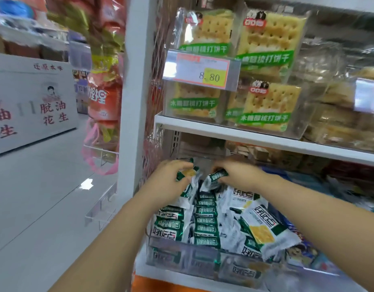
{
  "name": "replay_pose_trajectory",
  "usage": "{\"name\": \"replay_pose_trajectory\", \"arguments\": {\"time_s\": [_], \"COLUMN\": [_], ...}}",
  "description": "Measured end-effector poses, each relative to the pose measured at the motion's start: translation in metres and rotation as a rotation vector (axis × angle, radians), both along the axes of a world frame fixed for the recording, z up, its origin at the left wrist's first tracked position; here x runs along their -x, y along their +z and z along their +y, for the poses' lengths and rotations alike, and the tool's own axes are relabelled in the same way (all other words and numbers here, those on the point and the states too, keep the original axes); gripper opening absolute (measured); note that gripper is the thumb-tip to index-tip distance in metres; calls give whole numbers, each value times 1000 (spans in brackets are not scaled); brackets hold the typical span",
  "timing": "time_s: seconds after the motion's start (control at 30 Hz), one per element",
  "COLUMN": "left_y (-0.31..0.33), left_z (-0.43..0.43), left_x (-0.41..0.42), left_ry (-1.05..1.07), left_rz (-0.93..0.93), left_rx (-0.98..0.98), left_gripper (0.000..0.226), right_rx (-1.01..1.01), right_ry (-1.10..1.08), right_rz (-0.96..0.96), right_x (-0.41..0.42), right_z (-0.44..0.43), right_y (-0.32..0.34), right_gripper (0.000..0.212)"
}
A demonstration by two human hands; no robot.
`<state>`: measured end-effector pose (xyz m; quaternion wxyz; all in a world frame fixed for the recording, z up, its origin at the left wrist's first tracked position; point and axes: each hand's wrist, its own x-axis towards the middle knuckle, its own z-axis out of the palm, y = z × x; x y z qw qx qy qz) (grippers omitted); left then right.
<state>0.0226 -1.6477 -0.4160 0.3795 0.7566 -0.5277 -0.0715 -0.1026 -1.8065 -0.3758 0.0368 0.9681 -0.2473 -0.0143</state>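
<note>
Your left hand [171, 175] grips one green-and-white snack packet [187, 175] with curled fingers; your right hand [236, 173] pinches a second packet [216, 175]. Both packets are held at the rear of the clear bin [181, 256], above the stacked packets [205, 224].

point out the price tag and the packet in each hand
price tag [197, 69]: head view, on its printed label
left packet [189, 173]: head view, top end gripped by the left hand [171, 175]
right packet [216, 175]: head view, green end gripped by the right hand [239, 172]
</note>
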Motion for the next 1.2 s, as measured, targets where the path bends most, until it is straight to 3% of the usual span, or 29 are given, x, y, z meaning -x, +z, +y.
{"name": "replay_pose_trajectory", "arguments": {"time_s": [0.23,0.43,0.63,0.83,1.0,1.07,1.2], "left_y": [-6,-16,-16,-14,-14,-15,-17], "left_z": [-22,-22,-21,-17,-17,-18,-19], "left_x": [-19,-26,-25,-23,-23,-24,-25], "left_ry": [-24,60,97,109,102,112,114], "left_rz": [21,131,187,185,178,173,168], "left_rx": [-227,-175,-136,-134,-126,-123,-120], "left_gripper": [41,39,40,42,41,40,39], "right_rx": [0,-101,-132,-289,-224,-225,-230], "right_ry": [21,-23,-31,-44,-76,-82,-62], "right_rz": [78,47,58,281,119,111,130], "right_x": [-41,-60,-68,-69,-74,-77,-80], "right_z": [-23,-38,-44,-49,-63,-65,-67], "right_y": [-13,-23,-35,-39,-41,-41,-45], "right_gripper": [37,26,29,28,40,50,48]}}
